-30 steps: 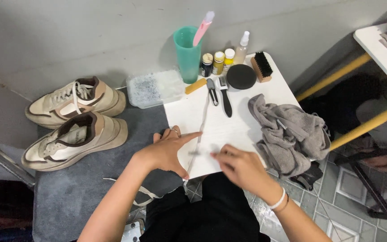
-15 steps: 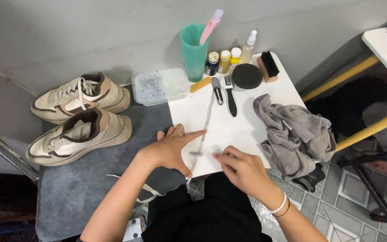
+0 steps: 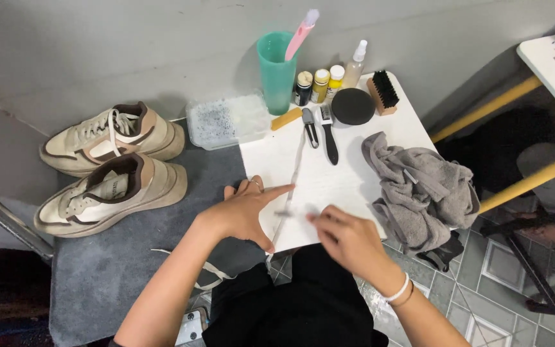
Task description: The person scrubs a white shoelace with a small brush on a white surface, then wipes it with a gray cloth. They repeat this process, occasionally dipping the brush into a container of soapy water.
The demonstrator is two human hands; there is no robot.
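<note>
A white shoelace (image 3: 293, 186) was laid straight along the white board (image 3: 348, 180), running from the near edge toward the far tools. It was pressed down by the left hand (image 3: 246, 212), fingers spread flat and open, while its near part was pinched between the fingertips of the right hand (image 3: 345, 238). One sneaker (image 3: 107, 193) was seen unlaced on the grey mat at the left; the other sneaker (image 3: 114, 135) was laced, and another lace (image 3: 210, 273) lay near. Free room was left only in the board's middle: a grey towel (image 3: 419, 186) crowded the right edge, and brushes (image 3: 321, 128), bottles (image 3: 319, 85) and a green cup (image 3: 276, 71) lined the far edge.
</note>
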